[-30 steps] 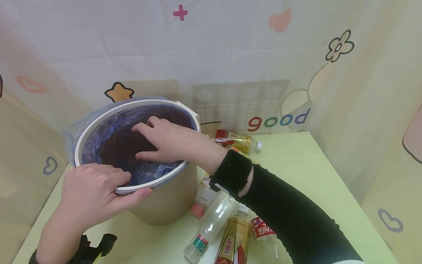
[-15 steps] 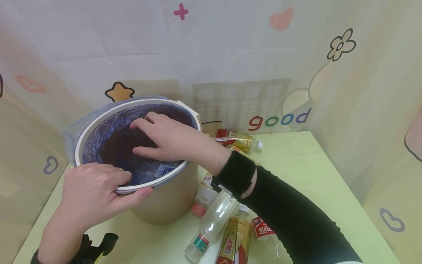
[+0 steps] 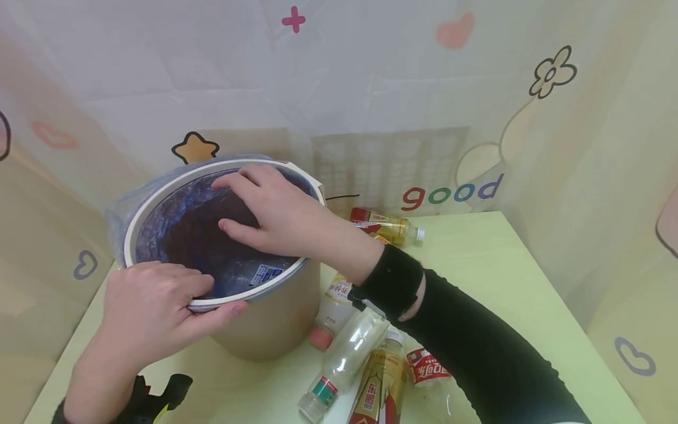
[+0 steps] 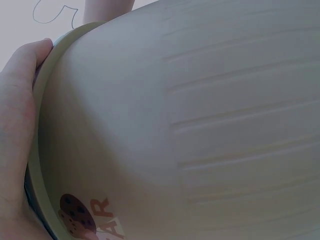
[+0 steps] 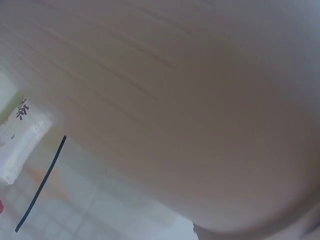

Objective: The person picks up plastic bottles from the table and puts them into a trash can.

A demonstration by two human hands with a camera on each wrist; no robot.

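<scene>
A beige trash bin (image 3: 270, 330) with a white rim stands at the left of the table, lined with a thin blue bag (image 3: 116, 227) that hangs over its far left side. My left hand (image 3: 153, 309) grips the near-left rim, thumb outside and fingers curled inside. My right hand (image 3: 281, 218) reaches over the right rim into the bin's mouth, fingers loosely bent and thumb apart, holding nothing visible. Below it, a blue-and-white printed label (image 3: 266, 274) shows inside. In the left wrist view, the hand (image 4: 17, 120) wraps the rim beside the ribbed wall (image 4: 225, 110).
Right of the bin lie several bottles: a pink-capped white one (image 3: 333, 306), a clear one (image 3: 346, 353), a gold-and-red one (image 3: 378, 383) and a red-labelled one (image 3: 426, 366). Another gold-and-red bottle (image 3: 389, 227) lies at the back. A printed curtain (image 3: 371, 100) hangs behind.
My right hand has risen slightly inside the bin's mouth, with its wrist shifting a little to the right. The left hand keeps its grip on the rim.
</scene>
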